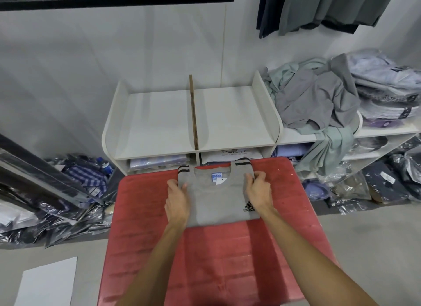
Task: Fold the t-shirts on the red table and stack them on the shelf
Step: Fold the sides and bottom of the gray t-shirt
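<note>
Folded grey t-shirt [216, 196] lies on the table [227, 260]; left hand [177, 198] and right hand [257, 189] each pinch a side edge.

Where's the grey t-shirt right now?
Head view: the folded grey t-shirt lies at the far end of the red table, just before the white shelf, held by both hands.

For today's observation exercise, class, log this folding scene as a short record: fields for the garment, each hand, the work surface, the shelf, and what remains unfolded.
Garment: folded grey cotton t-shirt with black logo, lying flat, collar facing the shelf
Left hand: left hand grips the shirt's left edge
Right hand: right hand pinches the shirt's right shoulder
Surface: red rectangular table
Shelf: white wooden shelf with a brown divider; nothing lies on its top level
Unfolded: heap of grey and mint garments, right of the shelf
</note>
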